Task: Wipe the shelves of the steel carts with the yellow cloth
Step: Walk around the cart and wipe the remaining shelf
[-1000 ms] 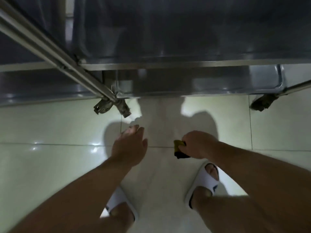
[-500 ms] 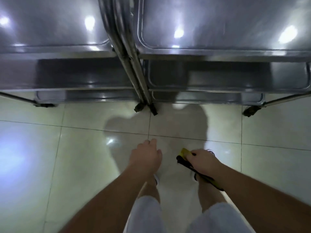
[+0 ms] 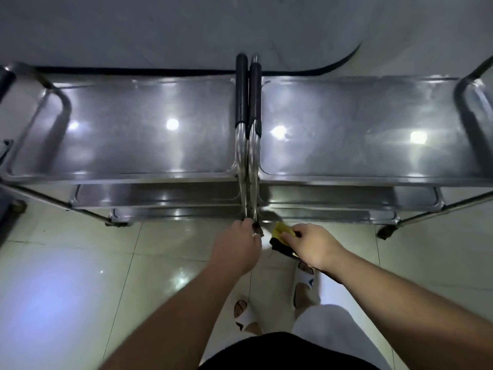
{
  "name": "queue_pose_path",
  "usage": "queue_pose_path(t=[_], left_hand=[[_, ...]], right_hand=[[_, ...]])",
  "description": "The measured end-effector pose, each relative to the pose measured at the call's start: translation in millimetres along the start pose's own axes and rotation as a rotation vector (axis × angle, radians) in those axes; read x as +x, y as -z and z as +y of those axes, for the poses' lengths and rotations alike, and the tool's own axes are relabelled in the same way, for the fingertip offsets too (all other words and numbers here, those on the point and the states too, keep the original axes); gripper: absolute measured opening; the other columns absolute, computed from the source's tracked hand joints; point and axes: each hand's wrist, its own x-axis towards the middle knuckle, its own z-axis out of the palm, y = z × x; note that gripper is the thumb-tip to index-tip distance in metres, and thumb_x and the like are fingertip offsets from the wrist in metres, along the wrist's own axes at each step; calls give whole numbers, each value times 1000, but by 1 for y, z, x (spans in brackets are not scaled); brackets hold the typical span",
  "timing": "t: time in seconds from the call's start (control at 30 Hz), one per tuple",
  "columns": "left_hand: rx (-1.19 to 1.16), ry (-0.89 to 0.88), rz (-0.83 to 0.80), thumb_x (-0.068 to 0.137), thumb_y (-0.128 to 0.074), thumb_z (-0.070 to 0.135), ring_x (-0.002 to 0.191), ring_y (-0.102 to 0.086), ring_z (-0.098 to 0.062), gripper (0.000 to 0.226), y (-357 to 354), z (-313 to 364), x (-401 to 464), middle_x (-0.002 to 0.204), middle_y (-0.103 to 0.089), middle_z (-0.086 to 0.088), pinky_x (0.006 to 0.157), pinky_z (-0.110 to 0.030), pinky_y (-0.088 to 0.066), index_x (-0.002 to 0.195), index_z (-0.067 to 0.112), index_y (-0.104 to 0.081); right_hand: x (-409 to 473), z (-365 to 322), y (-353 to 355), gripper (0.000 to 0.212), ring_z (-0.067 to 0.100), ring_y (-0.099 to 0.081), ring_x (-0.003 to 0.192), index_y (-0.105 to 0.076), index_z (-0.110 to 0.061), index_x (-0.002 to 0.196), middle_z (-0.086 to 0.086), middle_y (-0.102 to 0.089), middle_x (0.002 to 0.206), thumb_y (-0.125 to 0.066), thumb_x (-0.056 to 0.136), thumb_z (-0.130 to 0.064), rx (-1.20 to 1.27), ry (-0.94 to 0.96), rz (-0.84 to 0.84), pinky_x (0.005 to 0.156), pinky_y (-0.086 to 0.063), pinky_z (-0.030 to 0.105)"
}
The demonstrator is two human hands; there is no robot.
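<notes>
Two steel carts stand side by side in front of me, the left cart [image 3: 128, 134] and the right cart [image 3: 368, 129], each with a shiny top shelf and lower shelves [image 3: 160, 196] showing beneath. Their black-gripped handles [image 3: 248, 94] meet in the middle. My right hand [image 3: 312, 244] grips the folded yellow cloth [image 3: 282, 231], which has a dark underside, just in front of the right cart's lower edge. My left hand [image 3: 240, 244] hangs beside it with loosely curled fingers, holding nothing, near the foot of the handle posts.
Glossy pale floor tiles [image 3: 66, 276] spread out in front of the carts. A caster wheel [image 3: 385, 231] sticks out at the right cart's corner. A grey wall [image 3: 160, 28] with a dark baseboard runs behind. My feet in white sandals [image 3: 304, 279] stand below my hands.
The view has risen from under the carts to above them, so both top shelves now show. Both hands came up with it, the right still gripping the cloth.
</notes>
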Motion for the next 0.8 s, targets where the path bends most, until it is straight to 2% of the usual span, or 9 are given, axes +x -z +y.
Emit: queue_pose_path(t=[0.1,0.23,0.3,0.4,0.53,0.67,0.8], left_hand=[[-19,7,73,103,-45,41,125,-55,-31,39,40,14,19,136,-56,-7,99,-42,-47,137,23,-51],[-25,61,175,103,-44,40,128,-53,-33,42,85,32,42,138,-55,-9,102,-44,-47,139,20,-50],[-35,91,217,105,-45,38,130,-52,-31,41,104,37,48,140,-55,-8,104,-43,-46,140,18,-51],[-51,126,241,105,-47,33,130,-54,-30,43,127,37,62,142,-55,-9,105,-39,-45,145,18,-51],[-94,202,285,103,-49,36,131,-54,-32,52,143,32,88,147,-54,-11,107,-39,-45,152,19,-46],[-119,206,295,103,-48,37,131,-54,-30,52,154,32,112,147,-53,-9,107,-41,-46,152,21,-45],[-105,185,308,104,-47,36,129,-56,-30,51,175,25,146,147,-54,-8,105,-40,-46,153,21,-45]], right_hand=[[9,-17,28,40,15,-58,70,-61,-20,79,-5,-61,72,-49,102,-51,-1,45,59,58,-39,32],[35,-27,72,38,15,-56,71,-59,-22,79,-8,-56,70,-52,100,-52,-18,126,101,56,-34,32],[48,-34,96,35,16,-59,76,-65,-23,86,-7,-61,77,-52,100,-52,-36,186,103,57,-35,31],[69,-45,131,35,24,-65,93,-71,-25,104,1,-70,96,-49,102,-52,-66,233,108,66,-40,32],[97,-66,168,36,22,-63,83,-65,-22,95,1,-66,88,-44,105,-49,-89,295,89,62,-40,33],[123,-85,187,34,18,-60,76,-57,-25,82,-2,-61,81,-44,105,-47,-103,330,122,59,-38,33],[146,-112,197,32,20,-61,84,-61,-25,94,-3,-61,90,-43,104,-50,-90,337,184,70,-51,38]])
